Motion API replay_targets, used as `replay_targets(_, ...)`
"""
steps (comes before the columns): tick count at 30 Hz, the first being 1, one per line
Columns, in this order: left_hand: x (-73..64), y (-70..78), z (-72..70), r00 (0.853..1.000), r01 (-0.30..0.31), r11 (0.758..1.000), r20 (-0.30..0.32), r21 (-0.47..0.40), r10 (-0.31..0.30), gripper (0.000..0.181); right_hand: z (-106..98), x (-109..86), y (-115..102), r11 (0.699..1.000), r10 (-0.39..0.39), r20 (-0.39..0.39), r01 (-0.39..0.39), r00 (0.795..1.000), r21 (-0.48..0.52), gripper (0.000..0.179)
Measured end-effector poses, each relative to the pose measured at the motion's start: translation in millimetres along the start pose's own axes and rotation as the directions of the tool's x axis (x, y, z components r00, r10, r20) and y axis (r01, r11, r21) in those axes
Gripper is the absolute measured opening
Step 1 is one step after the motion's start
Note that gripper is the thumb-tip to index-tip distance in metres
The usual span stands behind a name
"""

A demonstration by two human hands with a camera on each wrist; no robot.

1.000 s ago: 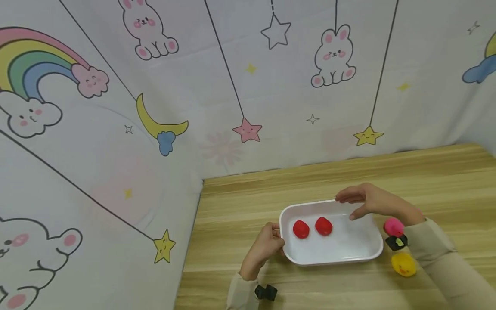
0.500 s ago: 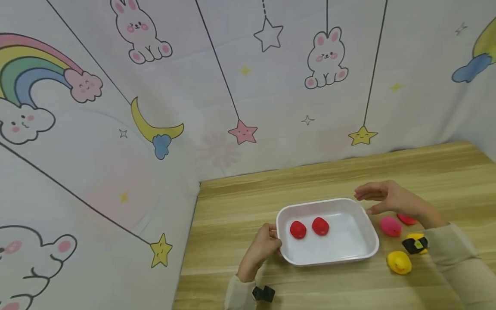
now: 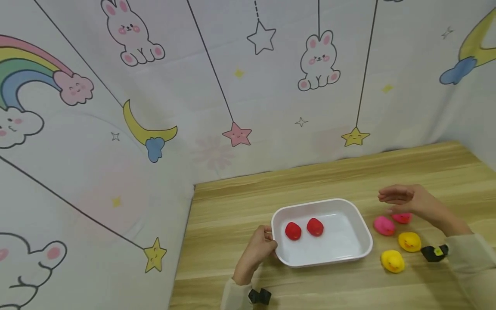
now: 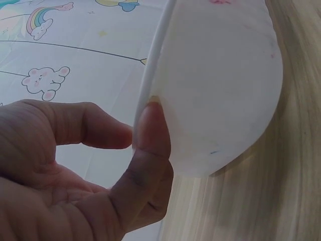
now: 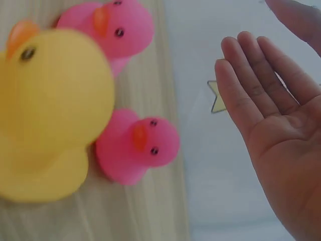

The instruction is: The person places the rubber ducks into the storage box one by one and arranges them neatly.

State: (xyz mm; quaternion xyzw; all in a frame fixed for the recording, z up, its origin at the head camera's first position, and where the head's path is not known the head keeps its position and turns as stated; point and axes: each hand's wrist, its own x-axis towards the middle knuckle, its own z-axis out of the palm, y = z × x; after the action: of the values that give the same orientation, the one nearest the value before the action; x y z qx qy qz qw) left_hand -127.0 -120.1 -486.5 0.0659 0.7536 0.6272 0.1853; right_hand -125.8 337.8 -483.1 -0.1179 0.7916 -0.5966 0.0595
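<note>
A white tray (image 3: pixel 339 243) with rounded corners lies on the table, holding two red rounded toys (image 3: pixel 293 231) towards its left end. My left hand (image 3: pixel 255 249) grips the tray's left rim; the left wrist view shows the fingers (image 4: pixel 153 125) pinching that edge. To the right of the tray, my right hand (image 3: pixel 416 202) hovers above two pink toy ducks (image 3: pixel 384 225), its fingers extended and nothing in it. The right wrist view shows its palm and, beside it, a pink duck (image 5: pixel 135 145) and a large, near yellow duck (image 5: pixel 60 95).
Two yellow toy ducks (image 3: pixel 392 261) stand right of the tray, nearer than the pink ones. A printed white cloth (image 3: pixel 279 94) hangs behind the wooden table (image 3: pixel 240 189) and along its left side. Black wrist cameras (image 3: pixel 435 253) ride on both sleeves.
My right hand has moved right, from over the tray to above the ducks, staying empty. More ducks have come into sight. The left hand keeps its hold on the tray.
</note>
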Motion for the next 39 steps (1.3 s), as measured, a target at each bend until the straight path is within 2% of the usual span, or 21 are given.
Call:
replay_targets(10,-0.8,-0.1,0.3,1.0,-0.009,1.0,-0.003,-0.001,0.009,0.048,-22,-22.0,27,0.99,-0.04,-0.02,0.042,0.999,0.138,0.045)
replay_targets(14,-0.7,-0.6,0.5,1.0,0.0,1.0,0.0,0.006,0.0,0.048,-29,-29.1,40,0.99,-0.013,-0.034,0.018,0.999,0.143,0.049)
replay_targets(16,-0.2,-1.0,0.3,1.0,-0.002,1.0,0.003,0.008,0.002,0.048,-31,-31.7,45,0.994,0.03,-0.037,-0.026,0.999,0.108,0.051)
replay_targets(19,0.8,-1.5,-0.2,1.0,-0.008,1.0,0.008,0.004,0.008,0.048,-35,-32.5,51,0.996,0.091,-0.041,-0.091,0.995,-0.002,0.053)
replay_targets(21,1.0,-1.5,-0.5,1.0,-0.012,1.0,0.013,-0.002,0.012,0.048,-37,-31.0,53,0.991,0.105,-0.038,-0.108,0.994,-0.084,0.055)
replay_targets(29,0.8,-0.8,-1.6,1.0,-0.007,1.0,0.01,-0.009,0.007,0.05,-32,-24.2,57,0.968,0.038,-0.001,-0.037,0.999,-0.25,0.059)
replay_targets(32,1.3,-1.1,-1.2,1.0,-0.004,1.0,0.01,-0.004,0.004,0.051,-28,-23.8,58,0.945,0.015,-0.019,-0.02,1.0,-0.327,0.057)
replay_targets(39,0.9,-1.4,0.4,1.0,0.003,1.0,0.009,-0.012,-0.003,0.051,-21,-25.2,56,0.901,-0.005,-0.055,-0.019,0.998,-0.433,0.055)
